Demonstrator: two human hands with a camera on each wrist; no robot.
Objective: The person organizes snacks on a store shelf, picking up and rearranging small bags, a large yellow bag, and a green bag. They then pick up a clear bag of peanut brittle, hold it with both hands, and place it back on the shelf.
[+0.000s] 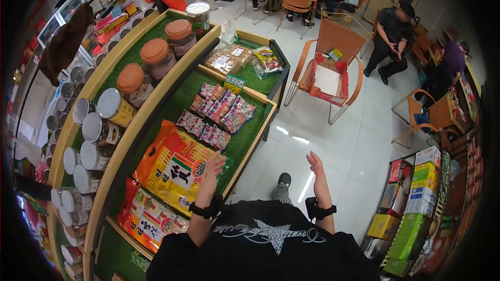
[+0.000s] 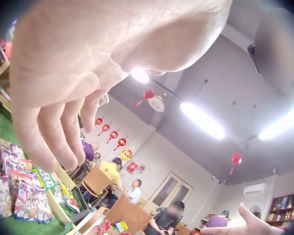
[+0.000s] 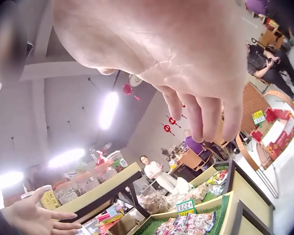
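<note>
My left hand (image 1: 211,173) is raised with its fingers extended and holds nothing. In the head view it overlaps the edge of a large yellow and orange snack bag (image 1: 169,169) on the display shelf. A red and white snack bag (image 1: 148,218) lies nearer to me, and small pink candy packets (image 1: 229,109) lie farther off. My right hand (image 1: 319,174), likewise empty, is held up over the tiled floor. Both palms face inward, a gap between them. The left wrist view shows the left palm (image 2: 88,73) close up; the right palm (image 3: 171,58) fills the top of its own wrist view.
Jars with orange lids (image 1: 154,52) and white-lidded tins (image 1: 95,130) line the raised shelf at left. A wicker chair (image 1: 338,39) holding a red box (image 1: 325,80) stands ahead. Stacked cartons (image 1: 416,203) are at right. A seated person (image 1: 390,39) is beyond; several others sit farther back.
</note>
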